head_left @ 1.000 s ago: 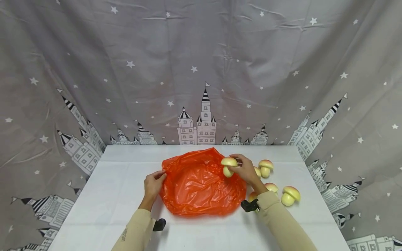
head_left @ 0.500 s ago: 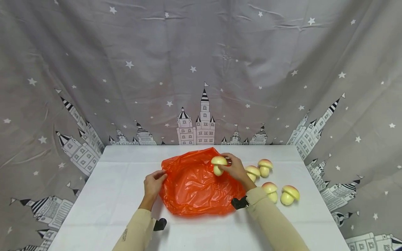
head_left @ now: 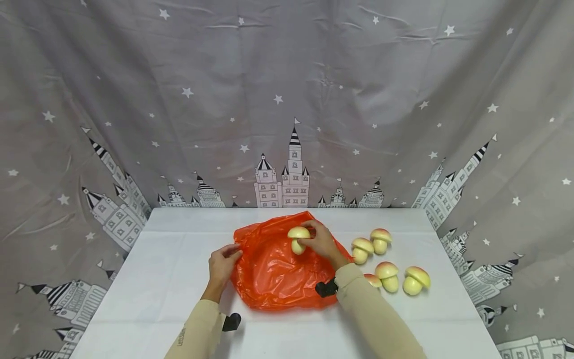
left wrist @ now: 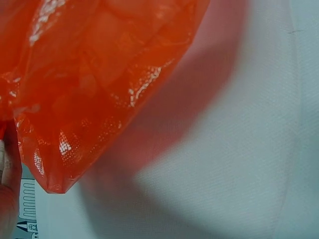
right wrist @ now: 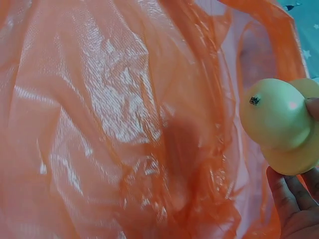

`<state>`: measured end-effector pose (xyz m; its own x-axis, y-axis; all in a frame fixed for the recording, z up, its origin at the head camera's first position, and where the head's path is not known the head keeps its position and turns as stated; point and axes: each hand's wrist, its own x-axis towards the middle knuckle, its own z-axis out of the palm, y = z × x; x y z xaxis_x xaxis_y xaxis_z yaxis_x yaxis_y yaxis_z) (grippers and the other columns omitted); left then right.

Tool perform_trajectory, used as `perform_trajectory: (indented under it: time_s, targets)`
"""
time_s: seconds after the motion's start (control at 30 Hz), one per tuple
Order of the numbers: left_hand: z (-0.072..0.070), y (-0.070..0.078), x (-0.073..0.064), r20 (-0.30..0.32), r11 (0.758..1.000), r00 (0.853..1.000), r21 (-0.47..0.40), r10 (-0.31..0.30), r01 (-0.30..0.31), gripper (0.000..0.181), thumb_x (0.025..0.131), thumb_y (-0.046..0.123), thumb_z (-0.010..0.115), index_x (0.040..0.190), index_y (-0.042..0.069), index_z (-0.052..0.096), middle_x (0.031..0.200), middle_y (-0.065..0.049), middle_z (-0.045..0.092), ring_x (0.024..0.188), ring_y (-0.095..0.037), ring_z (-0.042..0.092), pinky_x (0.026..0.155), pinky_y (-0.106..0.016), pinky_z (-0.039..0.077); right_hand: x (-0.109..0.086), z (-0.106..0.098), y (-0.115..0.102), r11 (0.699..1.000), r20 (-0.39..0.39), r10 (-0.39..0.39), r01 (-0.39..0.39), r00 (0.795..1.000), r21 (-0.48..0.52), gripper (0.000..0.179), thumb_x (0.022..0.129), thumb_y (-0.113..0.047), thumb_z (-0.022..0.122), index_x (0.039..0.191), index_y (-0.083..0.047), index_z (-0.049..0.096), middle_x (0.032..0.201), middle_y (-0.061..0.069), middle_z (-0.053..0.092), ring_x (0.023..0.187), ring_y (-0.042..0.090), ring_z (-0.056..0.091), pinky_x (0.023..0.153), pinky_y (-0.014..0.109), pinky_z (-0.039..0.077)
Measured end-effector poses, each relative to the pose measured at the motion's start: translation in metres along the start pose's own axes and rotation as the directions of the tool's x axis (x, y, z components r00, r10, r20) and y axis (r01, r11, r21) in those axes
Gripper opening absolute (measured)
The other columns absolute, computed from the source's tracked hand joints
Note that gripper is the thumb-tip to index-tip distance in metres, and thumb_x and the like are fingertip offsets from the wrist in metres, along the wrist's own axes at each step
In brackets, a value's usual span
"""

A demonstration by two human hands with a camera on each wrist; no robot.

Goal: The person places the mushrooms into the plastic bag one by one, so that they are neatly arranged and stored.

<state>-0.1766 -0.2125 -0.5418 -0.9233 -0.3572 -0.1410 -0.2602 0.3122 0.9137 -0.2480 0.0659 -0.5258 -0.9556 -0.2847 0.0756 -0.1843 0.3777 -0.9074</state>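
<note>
Now gripping a yellow mushroom [head_left: 298,233] with right hand [head_left: 321,242], carried from roughly two o'clock to twelve on the red bag [head_left: 269,289], so seemingly further over it than its edge. Pinching that bag at nine with left hand [head_left: 221,264]. Leaving five loose mushrooms [head_left: 387,271] around three on white table [head_left: 287,334].

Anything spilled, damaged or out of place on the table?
Nothing stands out: the red bag is wrinkled but shows no tear, the right hand holds one mushroom, and the other mushrooms on the table look undamaged where visible.
</note>
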Motion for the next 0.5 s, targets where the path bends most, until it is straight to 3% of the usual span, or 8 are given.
perform_trajectory:
  time_s: [0.2, 0.33, 0.5]
  targets:
    - [-0.001, 0.001, -0.002, 0.018, 0.999, 0.999, -0.02, -0.034, 0.034, 0.029, 0.094, 0.011, 0.062, 0.119, -0.002, 0.065, 0.116, -0.023, 0.064, 0.106, -0.032, 0.059, 0.097, -0.044, 0.048, 0.005, 0.019, 0.003, 0.998, 0.013, 0.039, -0.039, 0.999, 0.058, 0.04, 0.084, -0.013, 0.074, 0.122, -0.007, 0.061, 0.116, 0.009, 0.062, 0.1, 0.025, 0.059, 0.085, 0.039, 0.053]
    - [-0.001, 0.002, -0.002, 0.016, 0.999, 0.999, -0.03, -0.039, 0.04, 0.03, 0.094, 0.012, 0.062, 0.119, -0.003, 0.065, 0.117, -0.024, 0.063, 0.108, -0.033, 0.058, 0.098, -0.045, 0.047, 0.008, 0.031, 0.001, 0.997, 0.009, 0.023, -0.024, 1.0, 0.069, 0.039, 0.084, -0.013, 0.074, 0.121, -0.006, 0.063, 0.117, 0.011, 0.062, 0.102, 0.028, 0.06, 0.086, 0.04, 0.053]
    - [-0.001, 0.003, -0.002, 0.003, 0.999, 0.999, -0.034, -0.032, 0.032, 0.029, 0.093, 0.011, 0.062, 0.118, -0.003, 0.066, 0.116, -0.024, 0.064, 0.107, -0.033, 0.058, 0.098, -0.045, 0.047, 0.009, 0.044, -0.003, 0.995, 0.031, 0.075, -0.077, 0.997, 0.067, 0.04, 0.086, -0.013, 0.073, 0.124, -0.008, 0.062, 0.121, 0.01, 0.061, 0.105, 0.028, 0.059, 0.088, 0.039, 0.053]
